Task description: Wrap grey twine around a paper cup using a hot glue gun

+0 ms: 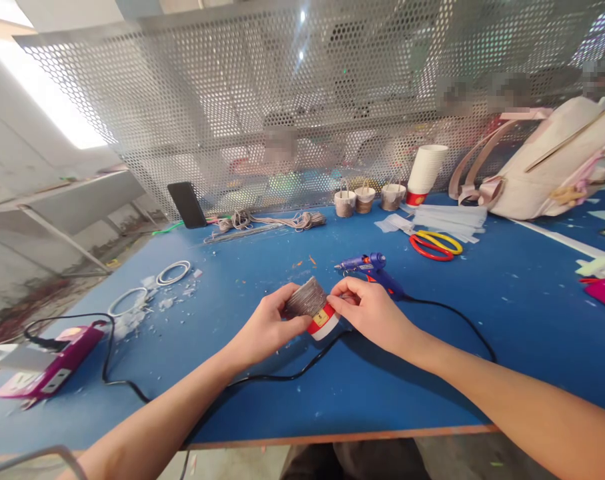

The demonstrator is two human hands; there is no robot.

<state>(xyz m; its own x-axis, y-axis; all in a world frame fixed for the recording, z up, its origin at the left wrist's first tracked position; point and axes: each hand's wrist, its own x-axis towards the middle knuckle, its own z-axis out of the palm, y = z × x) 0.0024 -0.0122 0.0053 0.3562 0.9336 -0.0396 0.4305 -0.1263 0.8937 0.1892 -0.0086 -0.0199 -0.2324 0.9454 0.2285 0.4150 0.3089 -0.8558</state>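
Note:
A paper cup, white and red with a yellow label, is tilted above the blue table, its other part wrapped in grey-brown cord. My left hand grips the cup from the left, thumb in front and fingers behind. On the cup's right side my right hand is closed, pinching the grey-brown cord close to the wrapped part. Just behind my right hand lies a blue hot glue gun, its nozzle pointing left.
Black cable crosses the blue table. Around stand a pink power strip, scissors, glue sticks, wrapped cups, stacked cups, cord bundles, a phone, a bag and a perforated metal screen.

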